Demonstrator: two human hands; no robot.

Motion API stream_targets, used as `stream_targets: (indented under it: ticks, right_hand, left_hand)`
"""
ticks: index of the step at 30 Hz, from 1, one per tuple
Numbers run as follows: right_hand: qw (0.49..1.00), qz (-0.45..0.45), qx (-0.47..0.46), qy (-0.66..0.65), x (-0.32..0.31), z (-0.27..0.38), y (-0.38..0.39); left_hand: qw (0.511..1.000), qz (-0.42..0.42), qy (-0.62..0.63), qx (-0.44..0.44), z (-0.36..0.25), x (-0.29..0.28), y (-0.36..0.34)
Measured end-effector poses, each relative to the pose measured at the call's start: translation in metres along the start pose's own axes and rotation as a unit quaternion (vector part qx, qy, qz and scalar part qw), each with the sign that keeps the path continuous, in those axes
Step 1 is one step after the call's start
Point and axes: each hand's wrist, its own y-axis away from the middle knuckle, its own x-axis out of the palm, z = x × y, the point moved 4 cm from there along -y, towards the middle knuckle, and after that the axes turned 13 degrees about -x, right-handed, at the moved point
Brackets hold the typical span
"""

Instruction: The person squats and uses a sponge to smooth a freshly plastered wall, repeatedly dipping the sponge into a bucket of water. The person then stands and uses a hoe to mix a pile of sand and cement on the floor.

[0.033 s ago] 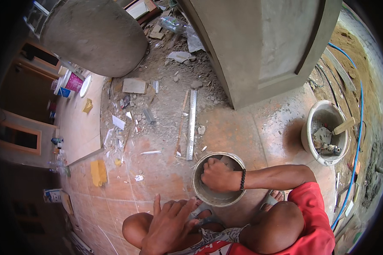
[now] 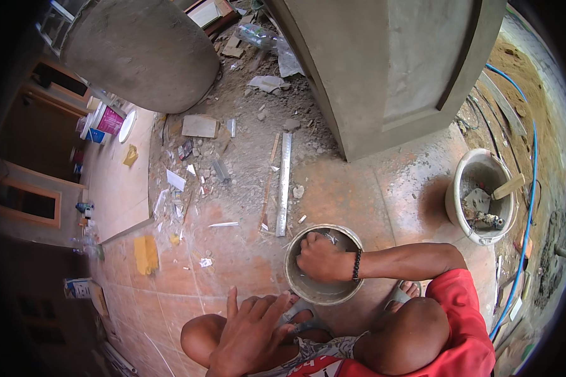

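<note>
Between my feet stands a round grey bucket (image 2: 356,286) with wet-looking grey contents. My right hand (image 2: 321,257), a dark beaded bracelet at its wrist, reaches down into this bucket. Its fingers are curled closed, and whatever they grip is hidden by the hand and the bucket wall. Small bright glints show on the contents just beyond the knuckles. My left hand (image 2: 248,327) rests by my left knee (image 2: 201,339), fingers apart and holding nothing.
A larger pale bucket (image 2: 451,207) at the right holds a wooden-handled tool (image 2: 508,186). Beyond it runs a blue hose (image 2: 534,157). Ahead lie a metal straightedge (image 2: 284,182), a yellow sponge-like block (image 2: 146,254) and rubble. A plastered pillar (image 2: 333,81) and a rounded column (image 2: 138,56) rise farther off.
Inside the bucket, a flat greyish patch beyond my right hand has given way to bright glints on the contents. My right hand has shifted very slightly; my left hand stays put.
</note>
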Motion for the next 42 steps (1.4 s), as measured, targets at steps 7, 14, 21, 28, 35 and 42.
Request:
stream_targets:
  ticks: [7, 14, 21, 28, 35, 42]
  right_hand:
    - [0.999, 0.043, 0.024, 0.012, 0.022, -0.005, -0.007]
    - [0.996, 0.012, -0.011, -0.087, -0.038, 0.004, 0.026]
    - [0.993, -0.078, -0.036, -0.086, -0.058, 0.018, 0.059]
    - [0.976, -0.184, -0.066, -0.094, -0.072, 0.026, 0.071]
    - [0.970, -0.206, -0.060, -0.113, -0.069, 0.016, 0.087]
    - [0.835, -0.538, 0.072, 0.088, -0.200, -0.033, 0.135]
  left_hand:
    - [1.000, -0.011, 0.006, 0.013, 0.002, 0.003, 0.004]
    - [1.000, 0.004, 0.007, -0.004, 0.003, 0.003, 0.007]
    - [0.998, -0.004, 0.048, 0.048, 0.006, 0.001, 0.001]
    - [0.996, -0.027, 0.028, 0.080, 0.024, -0.028, 0.024]
    - [0.984, -0.102, 0.111, 0.091, 0.032, -0.014, 0.021]
    - [0.969, -0.122, 0.178, 0.116, 0.040, -0.001, 0.009]
